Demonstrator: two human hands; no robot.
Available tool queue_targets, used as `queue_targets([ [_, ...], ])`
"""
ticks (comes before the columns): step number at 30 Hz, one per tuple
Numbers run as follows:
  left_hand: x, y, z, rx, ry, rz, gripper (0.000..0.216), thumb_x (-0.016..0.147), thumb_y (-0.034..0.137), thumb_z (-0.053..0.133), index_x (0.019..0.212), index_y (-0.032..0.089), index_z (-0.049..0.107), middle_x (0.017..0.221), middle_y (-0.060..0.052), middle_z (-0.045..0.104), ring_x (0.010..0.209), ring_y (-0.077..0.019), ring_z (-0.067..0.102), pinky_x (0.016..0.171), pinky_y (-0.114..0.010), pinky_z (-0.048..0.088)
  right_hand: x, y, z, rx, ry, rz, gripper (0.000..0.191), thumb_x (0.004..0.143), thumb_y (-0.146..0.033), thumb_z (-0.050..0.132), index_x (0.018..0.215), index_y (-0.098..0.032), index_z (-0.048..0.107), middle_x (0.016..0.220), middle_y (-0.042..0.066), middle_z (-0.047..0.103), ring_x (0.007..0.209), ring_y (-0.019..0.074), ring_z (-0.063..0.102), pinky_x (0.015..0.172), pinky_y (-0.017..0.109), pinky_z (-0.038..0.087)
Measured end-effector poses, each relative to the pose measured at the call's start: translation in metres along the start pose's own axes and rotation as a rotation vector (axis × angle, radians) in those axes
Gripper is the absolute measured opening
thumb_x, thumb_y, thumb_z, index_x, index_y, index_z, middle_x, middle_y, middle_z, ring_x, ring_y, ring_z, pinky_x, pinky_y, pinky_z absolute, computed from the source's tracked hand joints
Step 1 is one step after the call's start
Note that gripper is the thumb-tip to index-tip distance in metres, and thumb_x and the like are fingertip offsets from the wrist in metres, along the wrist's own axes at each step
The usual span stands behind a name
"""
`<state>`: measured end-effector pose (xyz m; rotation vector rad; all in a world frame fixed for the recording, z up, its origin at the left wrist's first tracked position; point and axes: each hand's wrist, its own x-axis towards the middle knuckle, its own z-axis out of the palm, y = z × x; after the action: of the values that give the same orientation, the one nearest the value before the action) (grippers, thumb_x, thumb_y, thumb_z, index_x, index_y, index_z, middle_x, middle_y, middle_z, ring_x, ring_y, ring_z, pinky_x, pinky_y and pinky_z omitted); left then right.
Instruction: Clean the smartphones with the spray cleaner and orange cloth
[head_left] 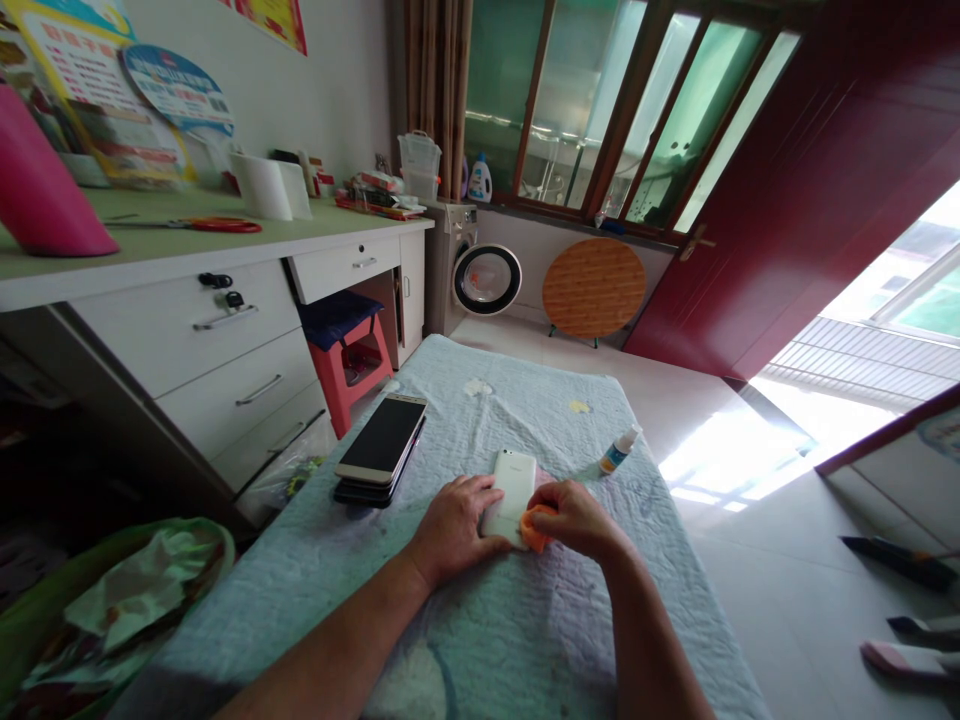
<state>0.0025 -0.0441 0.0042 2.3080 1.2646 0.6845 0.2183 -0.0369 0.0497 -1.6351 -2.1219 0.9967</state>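
A white smartphone point(513, 487) lies back side up on the cloth-covered table point(525, 400). My left hand point(457, 525) grips its left and lower edges, thumb along the bottom. My right hand point(576, 518) is closed on an orange cloth point(537, 528), which touches the phone's lower right part. To the left rests a stack of smartphones point(384, 440), the top one gold-rimmed with its dark screen up. A small spray bottle point(619, 450) with a white cap and blue-orange label is right of my right hand.
A desk point(322, 225) with drawers runs along the left, with a pink stool point(349, 360) beneath it. A lined waste bin point(217, 560) stands at lower left. Farther back are a washing machine point(450, 270) with its door open and a round wooden tabletop point(594, 287).
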Motion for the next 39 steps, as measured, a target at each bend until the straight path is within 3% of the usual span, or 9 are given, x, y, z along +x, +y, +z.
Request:
queue_targets([
  [8,0.001,0.0,0.0,0.0,0.0,-0.007,0.064,0.07,0.063,0.071,0.118,0.021,0.067,0.129,-0.013,0.061,0.115,-0.0321,0.056,0.1,-0.046,0.041,-0.002,-0.003,-0.002,0.121,-0.06,-0.007,0.02,0.07,-0.021,0.055,0.078,-0.016,0.073,0.066,-0.002,0.065,0.057,0.0097,0.052,0.052,0.019,0.036],
  [15,0.0,0.002,-0.002,-0.002,-0.001,-0.006,0.063,0.069,0.063,0.072,0.116,0.021,0.068,0.128,-0.012,0.061,0.113,-0.0324,0.057,0.099,-0.045,0.043,0.003,-0.008,0.011,0.013,0.057,-0.065,0.018,0.069,-0.018,0.057,0.083,-0.017,0.068,0.075,0.0,0.064,0.067,0.0122,0.054,0.06,0.021,0.039],
  [20,0.0,0.002,-0.002,-0.013,0.0,0.01,0.058,0.071,0.063,0.07,0.113,0.023,0.068,0.127,-0.01,0.062,0.112,-0.0309,0.057,0.1,-0.044,0.042,0.013,-0.005,0.035,-0.108,0.267,-0.17,0.017,0.072,-0.016,0.058,0.088,-0.018,0.059,0.084,0.003,0.063,0.081,0.017,0.055,0.074,0.026,0.04],
  [25,0.0,0.001,-0.001,-0.013,-0.007,-0.004,0.064,0.069,0.061,0.074,0.121,0.025,0.064,0.128,-0.01,0.061,0.115,-0.0317,0.056,0.102,-0.045,0.04,0.023,0.002,0.044,-0.12,0.408,-0.161,0.008,0.078,-0.02,0.055,0.086,-0.02,0.054,0.085,0.003,0.061,0.082,0.0183,0.054,0.075,0.028,0.04],
  [33,0.001,0.0,-0.001,-0.031,-0.012,0.007,0.062,0.068,0.061,0.074,0.117,0.024,0.066,0.127,-0.011,0.061,0.115,-0.0322,0.055,0.1,-0.044,0.041,0.026,0.007,0.044,-0.101,0.417,-0.164,0.004,0.08,-0.022,0.056,0.084,-0.019,0.056,0.084,0.003,0.059,0.082,0.0181,0.054,0.075,0.028,0.04],
  [39,0.002,0.001,-0.001,-0.069,0.018,0.029,0.072,0.067,0.062,0.074,0.124,0.02,0.06,0.121,-0.011,0.064,0.109,-0.0313,0.058,0.097,-0.043,0.043,0.025,0.009,0.047,-0.088,0.416,-0.209,0.007,0.079,-0.017,0.057,0.085,-0.019,0.06,0.087,0.004,0.058,0.084,0.0181,0.054,0.077,0.028,0.041],
])
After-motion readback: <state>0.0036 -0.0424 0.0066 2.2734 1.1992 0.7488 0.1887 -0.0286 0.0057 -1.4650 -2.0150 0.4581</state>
